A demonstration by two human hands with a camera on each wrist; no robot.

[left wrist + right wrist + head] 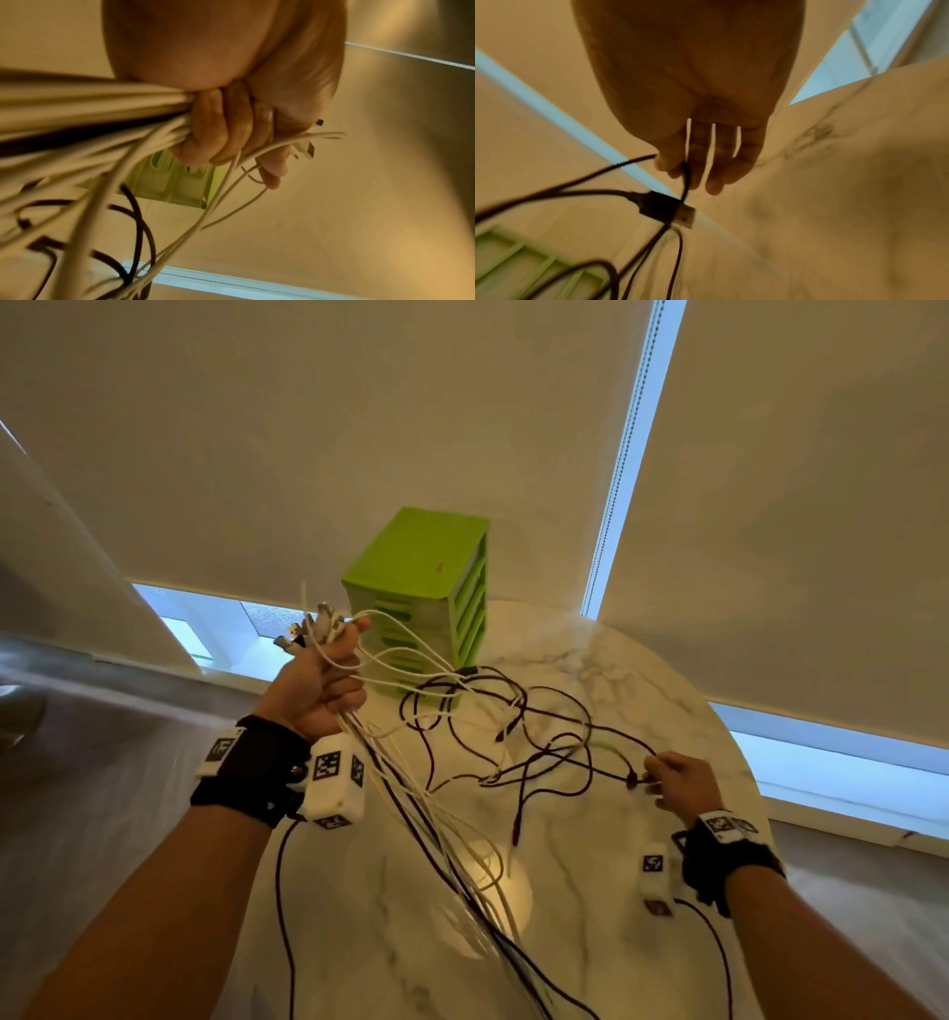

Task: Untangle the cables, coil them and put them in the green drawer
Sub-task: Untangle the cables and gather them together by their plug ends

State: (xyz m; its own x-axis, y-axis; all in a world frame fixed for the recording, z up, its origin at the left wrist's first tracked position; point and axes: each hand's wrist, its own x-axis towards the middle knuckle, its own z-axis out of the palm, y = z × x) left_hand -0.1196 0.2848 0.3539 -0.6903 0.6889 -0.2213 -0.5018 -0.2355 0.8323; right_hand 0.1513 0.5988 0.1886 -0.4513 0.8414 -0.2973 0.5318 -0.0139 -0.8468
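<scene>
My left hand (321, 680) is raised above the table's left side and grips a thick bundle of white cables (411, 793); their plug ends stick out above the fist. The wrist view shows the fingers (226, 134) curled tight round the white cables (90, 113). A tangle of black cables (513, 737) lies spread over the marble table (590, 942). At the right, my right hand (678, 780) pinches a black cable (618, 164) between thumb and forefinger, with a black USB plug (667, 211) hanging just below it. The green drawer unit (426, 588) stands at the table's far edge, its drawers closed.
The round table's edge curves close on the left and right. Roller blinds (770, 505) and a window sill stand right behind the drawer unit. Bare marble lies near me, crossed by the hanging white strands.
</scene>
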